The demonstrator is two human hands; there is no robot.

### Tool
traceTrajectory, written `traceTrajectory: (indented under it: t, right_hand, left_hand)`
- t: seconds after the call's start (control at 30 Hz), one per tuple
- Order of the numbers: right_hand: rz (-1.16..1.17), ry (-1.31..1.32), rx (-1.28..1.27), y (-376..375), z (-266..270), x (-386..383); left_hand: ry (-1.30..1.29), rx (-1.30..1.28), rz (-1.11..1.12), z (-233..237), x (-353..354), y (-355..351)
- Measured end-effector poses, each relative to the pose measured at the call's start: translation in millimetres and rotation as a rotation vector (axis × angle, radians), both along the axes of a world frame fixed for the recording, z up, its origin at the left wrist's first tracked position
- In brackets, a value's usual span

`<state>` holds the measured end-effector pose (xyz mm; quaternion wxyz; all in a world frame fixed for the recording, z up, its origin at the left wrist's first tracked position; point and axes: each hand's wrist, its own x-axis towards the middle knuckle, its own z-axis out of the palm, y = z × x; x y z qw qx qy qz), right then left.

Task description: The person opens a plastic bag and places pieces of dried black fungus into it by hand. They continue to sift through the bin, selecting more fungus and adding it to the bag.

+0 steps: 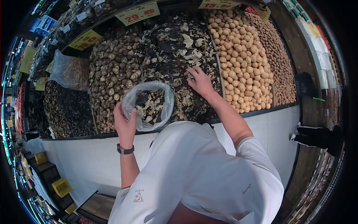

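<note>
Left hand (125, 125) grips open plastic bag (151, 106) just beside dried fungus bin (175, 48); right hand (201, 82) fingers dug into that bin, grip unclear.

Bright, even light falls from overhead, with soft shadows. My fisheye view bends hard at the rim, corners go black, and the plastic bag (149, 106) I hold glints faintly.
</note>
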<state>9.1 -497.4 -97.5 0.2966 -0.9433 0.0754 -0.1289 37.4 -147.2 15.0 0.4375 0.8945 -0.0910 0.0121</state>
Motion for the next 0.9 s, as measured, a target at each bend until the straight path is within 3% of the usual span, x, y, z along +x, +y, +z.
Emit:
traceTrajectory:
  t: [0.17, 0.23, 0.3, 0.4, 0.5, 0.57, 0.63, 0.7, 0.77, 0.9]
  right_hand:
    - [-0.184, -0.255, 0.264, -9, 4, 4]
    - [-0.221, -0.2, 0.354, -5, 21, 8]
    - [-0.215, -0.184, 0.991, 9, 50, 15]
    - [0.074, -0.187, 1.117, 51, 106, 11]
    - [0.434, -0.237, 0.716, 90, 136, 5]
    - [0.458, -0.129, 0.596, 112, 137, 4]
    - [0.634, -0.157, 0.161, 121, 122, 7]
    - [0.597, -0.16, 0.179, 109, 118, 5]
    - [0.398, -0.167, 0.384, 78, 115, 7]
    - [-0.023, 0.0, 0.075, 24, 60, 4]
  left_hand:
    - [0.01, 0.009, 0.012, 4, 0, 1]
    - [0.033, 0.008, 0.014, 5, -1, 1]
    - [0.008, 0.014, 0.006, -1, 1, 2]
    - [-0.032, 0.044, -0.002, -1, 1, 1]
    - [-0.036, 0.036, -0.011, 1, 2, -2]
    - [-0.026, 0.011, -0.016, 3, 2, -2]
    - [-0.022, -0.021, -0.017, 5, 2, -3]
    - [-0.009, -0.028, -0.002, 3, 2, 1]
    - [0.013, -0.036, 0.017, 0, 1, 6]
    - [0.046, -0.119, 0.006, -1, 0, 4]
